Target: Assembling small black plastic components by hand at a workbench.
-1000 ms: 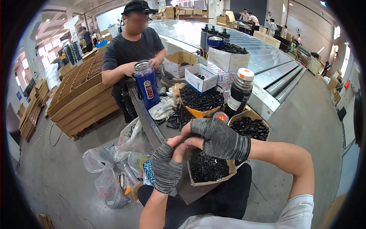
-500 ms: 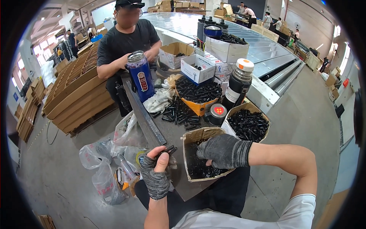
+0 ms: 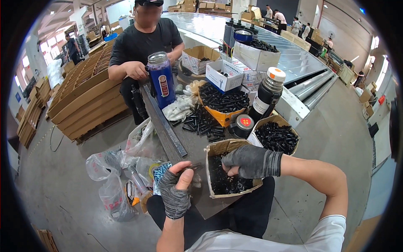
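Observation:
My left hand (image 3: 175, 194), in a grey fingerless glove, is closed round a few dark bolts (image 3: 194, 166), blurred, their ends poking out past thumb and forefinger. My right hand (image 3: 254, 163), in a dark glove, reaches into a worn cardboard box (image 3: 208, 178) at the table's near edge. Its thumb and fingers are bent together; whatever they pinch is hidden. Small black ring-like pieces (image 3: 241, 185) lie on the box's bottom. Behind it stands a box of short black parts (image 3: 275, 136). Loose black bolts (image 3: 203, 124) spread over the table beside a heaped orange-edged box (image 3: 226, 121).
A steel bar (image 3: 168, 130) runs along the table's left side. Blue jar (image 3: 162, 86), black flask (image 3: 265, 98), its dark cup (image 3: 243, 126), and white gloves (image 3: 176, 110) stand or lie around. A person (image 3: 145, 46) sits opposite. Plastic bags (image 3: 115, 197) rest on the floor at left.
My right hand has shifted slightly within the box, its thumb and fingers now drawn together. The left hand keeps its hold on the bolts. The view has shifted a little.

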The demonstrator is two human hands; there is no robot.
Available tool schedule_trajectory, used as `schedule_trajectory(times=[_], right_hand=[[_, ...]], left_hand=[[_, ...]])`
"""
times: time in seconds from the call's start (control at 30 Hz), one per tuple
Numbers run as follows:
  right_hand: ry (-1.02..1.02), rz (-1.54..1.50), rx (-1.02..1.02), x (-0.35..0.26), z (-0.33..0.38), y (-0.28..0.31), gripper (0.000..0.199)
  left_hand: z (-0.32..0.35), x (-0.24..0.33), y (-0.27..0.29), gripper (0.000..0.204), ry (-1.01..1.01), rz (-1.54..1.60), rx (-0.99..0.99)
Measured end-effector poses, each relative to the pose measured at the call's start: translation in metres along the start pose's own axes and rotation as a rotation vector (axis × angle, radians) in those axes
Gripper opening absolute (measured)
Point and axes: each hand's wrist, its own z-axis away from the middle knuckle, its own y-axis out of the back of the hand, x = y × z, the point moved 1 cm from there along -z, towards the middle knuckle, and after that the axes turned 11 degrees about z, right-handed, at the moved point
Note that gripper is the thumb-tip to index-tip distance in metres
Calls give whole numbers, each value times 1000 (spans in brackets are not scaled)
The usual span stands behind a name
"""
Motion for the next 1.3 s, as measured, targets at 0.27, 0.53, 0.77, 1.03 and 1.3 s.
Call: schedule_trajectory(times=[0.27, 0.53, 0.77, 1.03, 1.3], right_hand=[[-252, -638, 216, -19, 15, 29, 22], [-255, -833, 454, -43, 11, 20, 22], [-163, -480, 724, -51, -4, 12, 14], [-232, -513, 653, -53, -5, 32, 22], [-259, -774, 468, -40, -4, 31, 29]], left_hand=[[5, 25, -23, 20, 37, -85, -146], [10, 18, -48, 23, -58, 44, -2], [8, 9, -60, 24, -53, 159, 66], [4, 8, -58, 25, 83, 447, 72], [4, 9, -55, 24, 108, 437, 14]])
